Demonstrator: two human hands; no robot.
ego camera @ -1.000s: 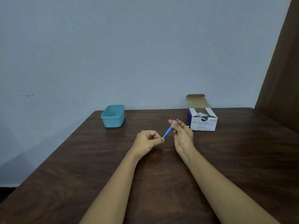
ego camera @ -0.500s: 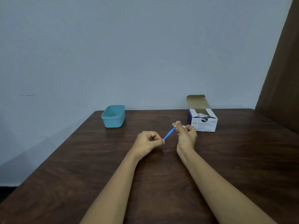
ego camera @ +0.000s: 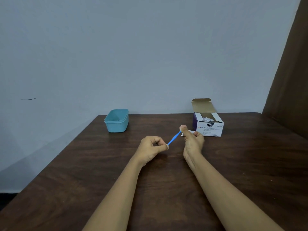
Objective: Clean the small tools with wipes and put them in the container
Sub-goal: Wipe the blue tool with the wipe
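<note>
Midway over the tabletop (ego camera: 80, 165), both hands are raised above the wood with a thin blue tool (ego camera: 174, 138) slanting between them. The left hand (ego camera: 150, 148) is curled, and its thumb and forefinger pinch the tool's lower end, which sits right at the fingertips. From there the tool rises to the right and away, and its upper end disappears behind the upright thumb (ego camera: 183, 128) of the right hand (ego camera: 193, 142). That hand is clenched around the tip, the other fingers folded in. A scrap of white, seemingly a wipe (ego camera: 190, 131), pokes out on either side of the thumb. How much of the tip it covers cannot be seen.

A teal container (ego camera: 116, 126) stands open near the far edge, close to the far left corner and well apart from the hands. An opened box (ego camera: 209, 130) of alcohol swabs stands near the far edge further right, just beyond the right hand, its flap up and packets showing inside.
</note>
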